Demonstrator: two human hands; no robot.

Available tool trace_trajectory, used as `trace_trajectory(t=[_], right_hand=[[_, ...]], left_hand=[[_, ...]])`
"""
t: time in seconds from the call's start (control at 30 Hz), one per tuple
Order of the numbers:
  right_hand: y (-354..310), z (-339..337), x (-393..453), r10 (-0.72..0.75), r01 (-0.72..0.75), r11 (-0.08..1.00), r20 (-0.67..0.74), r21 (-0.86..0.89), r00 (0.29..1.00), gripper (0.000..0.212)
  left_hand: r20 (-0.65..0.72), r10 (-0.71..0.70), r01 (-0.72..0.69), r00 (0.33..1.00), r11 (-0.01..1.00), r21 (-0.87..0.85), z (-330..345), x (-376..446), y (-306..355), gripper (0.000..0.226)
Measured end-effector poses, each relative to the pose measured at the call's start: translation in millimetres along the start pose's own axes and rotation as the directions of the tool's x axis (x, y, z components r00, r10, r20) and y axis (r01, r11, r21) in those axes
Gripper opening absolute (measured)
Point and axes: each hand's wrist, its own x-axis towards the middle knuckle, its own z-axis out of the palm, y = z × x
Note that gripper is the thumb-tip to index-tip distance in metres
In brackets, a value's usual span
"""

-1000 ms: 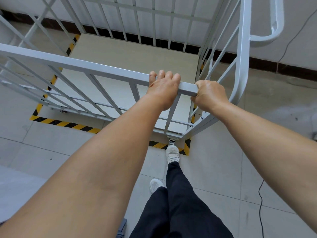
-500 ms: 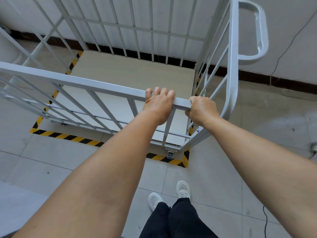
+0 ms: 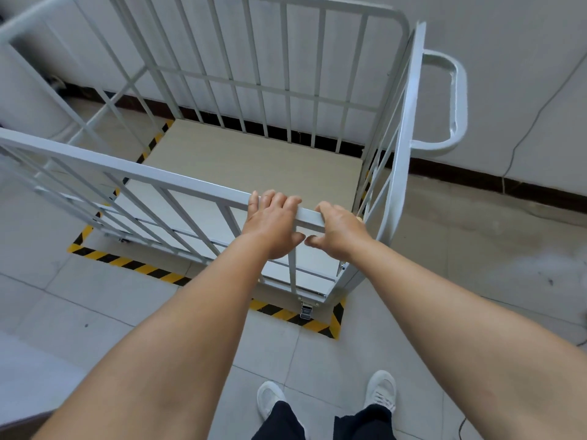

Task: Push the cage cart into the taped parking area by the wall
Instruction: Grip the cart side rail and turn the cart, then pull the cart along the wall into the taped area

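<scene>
The white cage cart [image 3: 127,171] stands against the wall with its pale wooden floor [image 3: 254,163] inside the rectangle of yellow-and-black tape [image 3: 127,265]. The tape's near right corner [image 3: 333,325] shows just outside the cart's near right corner post. My left hand [image 3: 273,223] lies over the near top rail with its fingers hooked across it. My right hand [image 3: 341,231] holds the same rail beside it, close to the corner post. The cart's looped push handle [image 3: 457,100] sticks out on the right side.
The white wall with a dark skirting strip [image 3: 476,176] runs behind the cart. A thin cable [image 3: 540,115] hangs down the wall at right. My white shoes [image 3: 381,392] stand on grey floor tiles behind the tape. A grey rounded object [image 3: 25,100] sits at far left.
My feet have stepped back from the tape and stand side by side, and more of the cart is in view. Both hands stay on the rail with a looser hold. The cart stays within the tape.
</scene>
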Motion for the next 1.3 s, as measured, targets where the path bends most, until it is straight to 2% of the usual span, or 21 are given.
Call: trace_trajectory(t=[0.1,0.23,0.4,0.53,0.83,1.1,1.3], right_hand=[[12.9,-12.1,-4.3,-0.088,0.088,0.996,-0.001,0.019,0.996,0.069],[36.4,-37.9,-11.0,-0.185,0.184,0.982,-0.021,-0.048,0.983,0.078],[74.6,-74.6,-17.2,-0.229,0.224,0.971,-0.047,-0.086,0.972,0.075],[110.8,-101.1,-19.3,-0.235,0.231,0.972,-0.107,-0.046,0.966,0.069],[174.4,-162.3,-3.2,-0.205,0.219,0.975,-0.205,0.044,0.957,0.054],[218.3,-209.6,53.9,-0.143,0.157,0.987,-0.235,0.043,0.961,0.051],[238.2,-245.2,126.9,-0.135,0.140,0.990,-0.218,0.009,0.967,0.056]], left_hand=[[-0.004,-0.040,0.040,0.999,0.998,-0.055,-3.9,-3.9,17.9,0.065],[-0.024,-0.107,0.103,0.994,0.987,-0.120,-9.2,-3.6,52.1,0.061],[-0.092,-0.186,0.168,0.978,0.970,-0.177,-16.5,4.7,97.9,0.058],[-0.131,-0.221,0.195,0.966,0.962,-0.189,-18.9,16.9,133.3,0.057],[-0.181,-0.194,0.164,0.964,0.972,-0.171,-38.7,73.8,207.2,0.059],[-0.220,-0.169,0.128,0.961,0.973,-0.190,-56.1,157.6,244.3,0.057],[-0.230,-0.198,0.128,0.953,0.950,-0.286,-65.1,241.4,248.5,0.058]])
